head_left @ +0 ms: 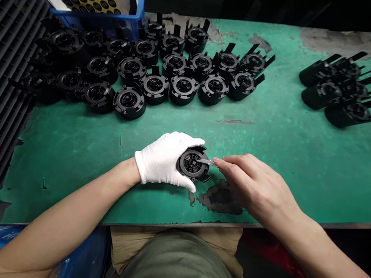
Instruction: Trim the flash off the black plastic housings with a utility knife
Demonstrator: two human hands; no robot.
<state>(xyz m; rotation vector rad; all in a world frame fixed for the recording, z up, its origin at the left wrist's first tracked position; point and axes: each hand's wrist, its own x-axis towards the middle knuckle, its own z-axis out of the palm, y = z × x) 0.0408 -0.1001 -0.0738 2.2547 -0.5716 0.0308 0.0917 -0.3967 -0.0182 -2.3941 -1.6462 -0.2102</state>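
A round black plastic part (pixel 193 163) is gripped by my left hand (pixel 169 160), which wears a white glove, thumb and fingers wrapped around its sides. Its ringed face is turned up toward me. My bare right hand (pixel 256 184) pinches a thin pointed metal blade (pixel 207 161) between thumb and fingers. The blade's tip reaches over the middle of the part's face; whether it touches cannot be made out.
Several similar black parts (pixel 183 87) stand in rows along the back left of the green table (pixel 270 137). Another group (pixel 346 112) lies at the right. A blue bin (pixel 130 24) holds papers and a sticker sheet. Dark ribbed mats (pixel 7 63) border the left.
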